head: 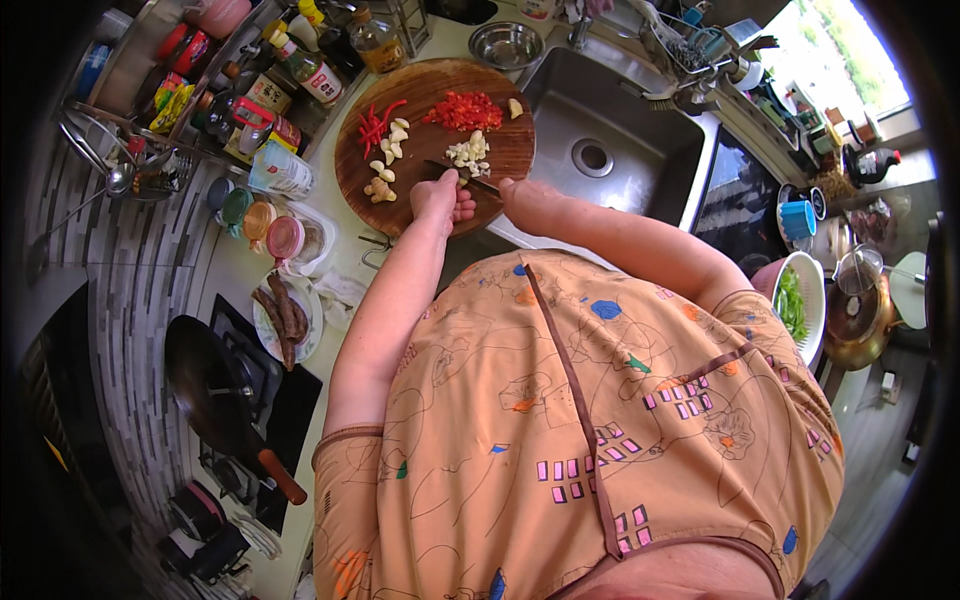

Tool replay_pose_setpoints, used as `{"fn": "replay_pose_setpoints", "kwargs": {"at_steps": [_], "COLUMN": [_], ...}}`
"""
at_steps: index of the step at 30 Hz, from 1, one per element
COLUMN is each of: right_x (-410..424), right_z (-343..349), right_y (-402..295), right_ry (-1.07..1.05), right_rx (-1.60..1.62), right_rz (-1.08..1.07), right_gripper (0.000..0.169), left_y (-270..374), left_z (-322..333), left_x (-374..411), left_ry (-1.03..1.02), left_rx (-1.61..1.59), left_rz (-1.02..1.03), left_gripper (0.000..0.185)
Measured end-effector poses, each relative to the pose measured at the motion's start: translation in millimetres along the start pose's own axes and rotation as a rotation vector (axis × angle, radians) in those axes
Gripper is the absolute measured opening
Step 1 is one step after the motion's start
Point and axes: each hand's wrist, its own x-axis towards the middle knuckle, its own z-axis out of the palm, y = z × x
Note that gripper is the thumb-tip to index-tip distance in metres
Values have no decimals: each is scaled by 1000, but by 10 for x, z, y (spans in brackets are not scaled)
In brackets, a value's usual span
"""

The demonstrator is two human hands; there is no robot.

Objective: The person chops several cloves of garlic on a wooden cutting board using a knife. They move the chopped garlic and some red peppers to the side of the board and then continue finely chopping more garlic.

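My right hand (525,201) is closed around the handle of a kitchen knife (489,187), near the front right edge of a round wooden cutting board (420,90). The dark blade slants up and left across the board. My left hand (439,201) has curled fingers, with its thumb at the blade; whether it pinches anything is hidden. Just beyond the blade lies a heap of chopped garlic (469,154). Behind that is minced red chili (465,112). Peeled garlic cloves (396,139), red chili pieces (371,129) and a ginger root (379,190) rest on the left side.
Right of the board is a steel sink (630,135), with a metal bowl (506,45) behind. Sauce bottles (307,67) and seasoning jars (285,237) line the left. A plate of dark, meat-like strips (289,319) stands near a wok (214,390) on the stove.
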Motion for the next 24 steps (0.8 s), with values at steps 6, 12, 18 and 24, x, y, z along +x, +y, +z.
{"fn": "replay_pose_setpoints", "kwargs": {"at_steps": [6, 12, 18, 24], "right_x": [-1, -25, -98, 62], "right_z": [-78, -99, -141, 34], "right_y": [23, 34, 16, 16], "right_ry": [-8, -20, -7, 25], "right_rx": [-13, -49, -36, -43], "right_rz": [-5, -43, -52, -71], "right_gripper": [22, 23, 22, 20], "left_y": [-13, 9, 11, -16], "left_z": [-27, -5, -17, -23], "left_x": [7, -40, -32, -9], "left_ry": [-21, -5, -7, -13], "left_rx": [-11, -1, 11, 6], "left_rz": [-1, -2, -1, 7], "left_gripper": [30, 30, 30, 29]}}
